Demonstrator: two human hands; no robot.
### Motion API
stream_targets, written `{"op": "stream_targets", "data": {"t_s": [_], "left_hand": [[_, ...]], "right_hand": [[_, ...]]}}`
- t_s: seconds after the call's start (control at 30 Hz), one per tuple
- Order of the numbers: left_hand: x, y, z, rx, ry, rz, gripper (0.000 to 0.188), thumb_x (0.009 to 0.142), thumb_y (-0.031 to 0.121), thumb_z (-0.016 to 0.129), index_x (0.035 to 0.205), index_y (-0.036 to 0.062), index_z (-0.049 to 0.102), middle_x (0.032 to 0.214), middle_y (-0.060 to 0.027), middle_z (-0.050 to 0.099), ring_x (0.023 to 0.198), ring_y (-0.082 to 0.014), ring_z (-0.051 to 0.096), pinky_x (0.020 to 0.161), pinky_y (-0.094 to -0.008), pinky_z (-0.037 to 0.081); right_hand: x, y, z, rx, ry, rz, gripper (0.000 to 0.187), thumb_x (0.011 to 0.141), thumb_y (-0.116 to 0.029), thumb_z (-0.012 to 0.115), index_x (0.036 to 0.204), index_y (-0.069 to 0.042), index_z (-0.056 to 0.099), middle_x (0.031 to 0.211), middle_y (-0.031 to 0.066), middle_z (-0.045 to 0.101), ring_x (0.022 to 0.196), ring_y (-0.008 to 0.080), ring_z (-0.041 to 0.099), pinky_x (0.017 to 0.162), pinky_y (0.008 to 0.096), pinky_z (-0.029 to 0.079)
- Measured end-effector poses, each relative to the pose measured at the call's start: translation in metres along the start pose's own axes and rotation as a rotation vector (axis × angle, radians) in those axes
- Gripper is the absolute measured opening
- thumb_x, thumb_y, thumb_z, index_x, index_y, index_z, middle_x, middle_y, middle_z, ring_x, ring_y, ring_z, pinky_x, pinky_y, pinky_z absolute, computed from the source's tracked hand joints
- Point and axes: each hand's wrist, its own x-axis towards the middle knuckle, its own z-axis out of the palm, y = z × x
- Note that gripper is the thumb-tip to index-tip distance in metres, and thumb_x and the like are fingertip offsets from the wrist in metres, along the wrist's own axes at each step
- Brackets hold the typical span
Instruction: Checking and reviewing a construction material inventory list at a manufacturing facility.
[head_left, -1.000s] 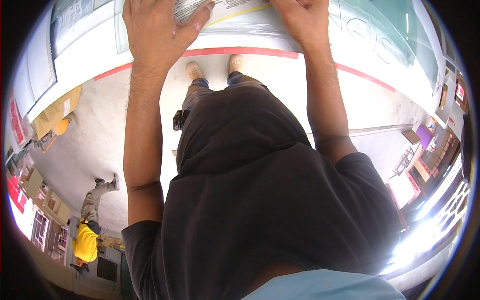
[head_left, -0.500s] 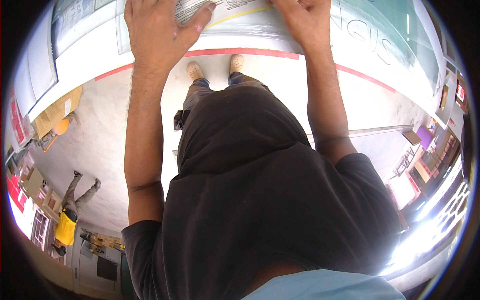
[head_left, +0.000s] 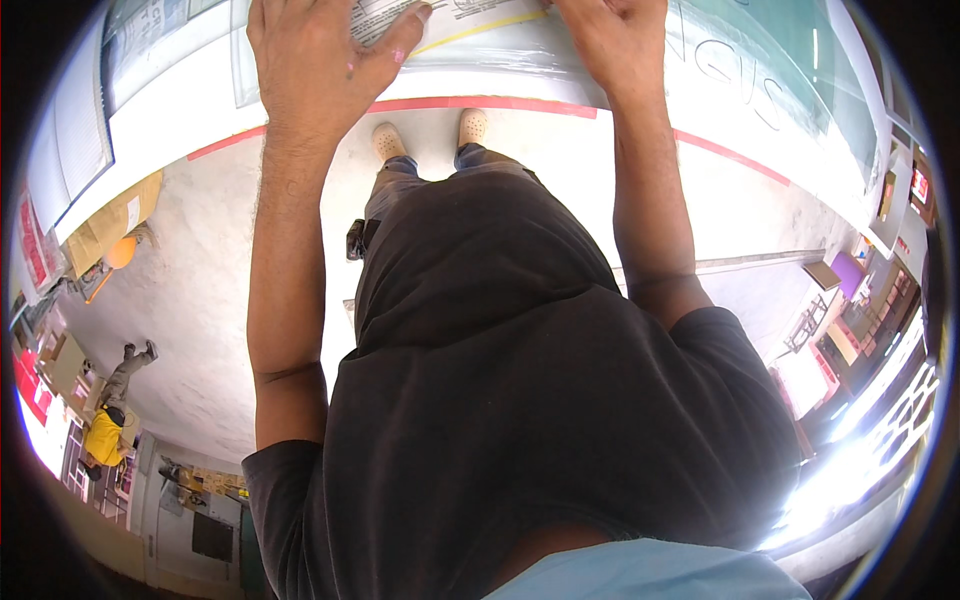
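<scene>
A printed white sheet with a yellow stripe [head_left: 475, 27] lies on the table between my hands, with clear plastic [head_left: 500, 62] along its near side. My left hand [head_left: 325, 65] lies flat at the sheet's left, its thumb spread out onto the paper. The upper edge of the view cuts off its fingertips. At the sheet's right side is my right hand [head_left: 622, 45], fingers curled in and partly out of view. Whatever those fingers may pinch is hidden.
Red tape [head_left: 480, 103] runs along the near edge of the white table [head_left: 200, 100]. A green sheet with handwriting [head_left: 790, 60] lies to the right. White panels [head_left: 80, 150] stand at the left. Farther off at left is a person in a yellow top [head_left: 103, 437].
My right hand has shifted slightly right. My left hand stays in place. The person in yellow has moved farther left, with the legs now closer together.
</scene>
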Motion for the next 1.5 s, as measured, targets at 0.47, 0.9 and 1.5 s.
{"op": "stream_targets", "data": {"t_s": [0.47, 0.9, 1.5], "left_hand": [[-0.009, -0.004, -0.011, -0.010, -0.025, -0.034, 0.049, 0.071, 0.021, 0.077, 0.116, 0.0046, 0.065, 0.134, -0.0194, 0.052, 0.128, -0.0431, 0.044, 0.106, -0.0535, 0.032], [-0.025, -0.023, -0.025, -0.024, -0.042, -0.052, 0.050, 0.071, 0.023, 0.077, 0.116, 0.0043, 0.065, 0.135, -0.0193, 0.052, 0.130, -0.0419, 0.041, 0.108, -0.0537, 0.029], [-0.020, -0.017, -0.011, -0.022, -0.069, -0.077, 0.051, 0.071, 0.023, 0.076, 0.117, 0.0046, 0.065, 0.136, -0.0191, 0.051, 0.130, -0.0417, 0.041, 0.109, -0.0540, 0.029]], "right_hand": [[-0.009, -0.008, 0.014, -0.014, -0.030, 0.018, 0.004, 0.085, -0.004, 0.063, 0.082, -0.003, 0.061, 0.076, -0.0004, 0.058, 0.073, 0.0088, 0.053, 0.068, 0.0247, 0.043], [-0.023, -0.024, 0.053, -0.031, -0.090, 0.009, 0.004, 0.087, -0.004, 0.065, 0.086, -0.001, 0.063, 0.078, 0.0016, 0.062, 0.076, 0.0098, 0.056, 0.070, 0.0255, 0.045], [-0.019, -0.009, 0.044, -0.045, -0.069, 0.016, 0.004, 0.086, -0.004, 0.064, 0.085, -0.001, 0.063, 0.076, 0.0010, 0.061, 0.075, 0.0095, 0.056, 0.069, 0.0256, 0.046]]}}
